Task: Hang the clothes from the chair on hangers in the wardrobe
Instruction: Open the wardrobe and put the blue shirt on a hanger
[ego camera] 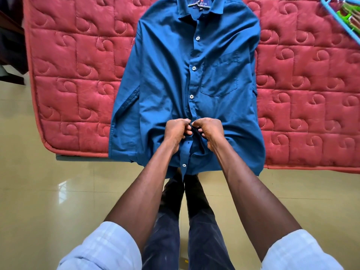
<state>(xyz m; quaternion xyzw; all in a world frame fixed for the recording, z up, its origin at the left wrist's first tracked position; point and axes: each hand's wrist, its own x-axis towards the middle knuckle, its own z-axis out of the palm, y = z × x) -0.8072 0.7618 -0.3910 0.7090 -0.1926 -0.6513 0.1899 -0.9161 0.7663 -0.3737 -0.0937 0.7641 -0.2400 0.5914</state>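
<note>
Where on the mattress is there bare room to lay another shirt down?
Bare quilted mattress lies left of the blue shirt, out to the mattress's left edge, and a wider patch lies right of the shirt. The far right corner is crowded by hangers. The middle is taken: the left hand and right hand pinch the shirt front.

bright, even daylight; the glossy tiled floor point(48, 191) carries a pale window reflection at left. shadows are soft. wide-angle bending curves the mattress point(311, 94) edges, and the corners blur slightly.
</note>
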